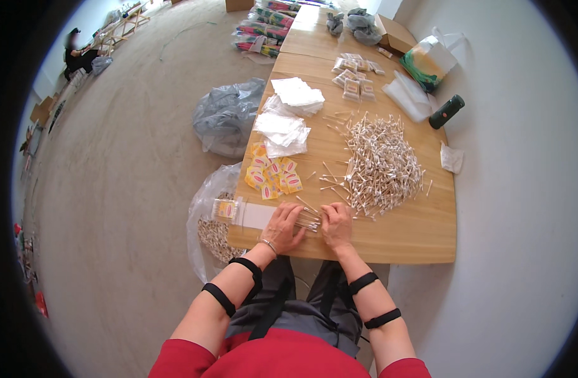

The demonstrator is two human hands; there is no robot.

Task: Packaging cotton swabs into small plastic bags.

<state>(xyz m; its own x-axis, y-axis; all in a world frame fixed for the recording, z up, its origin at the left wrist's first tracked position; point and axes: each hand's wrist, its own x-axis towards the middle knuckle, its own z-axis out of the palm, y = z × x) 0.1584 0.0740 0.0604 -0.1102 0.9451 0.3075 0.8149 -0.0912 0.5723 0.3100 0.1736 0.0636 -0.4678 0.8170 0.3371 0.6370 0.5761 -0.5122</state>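
Note:
My left hand [284, 227] lies at the table's near edge, its fingers closed over a small row of cotton swabs [309, 222] whose white tips stick out to the right. Against those tips, my right hand [336, 225] is curled, thumb and fingers pinched at the swab ends; the fingers partly hide what they grip. Left of my left hand runs a flat white strip [256, 215], and at its outer end sits a clear pack of swabs [225, 209] with a yellow card. A big loose heap of cotton swabs [383, 165] spreads beyond my right hand.
Yellow-and-white cards [271, 173] and stacked clear bags [281, 129] lie along the left edge. Filled packs [353, 75], a dark green bottle [446, 111] and a plastic bag [430, 62] stand farther back. Beside the table, an open bag [204, 236] holds swabs; a person [80, 58] sits far left.

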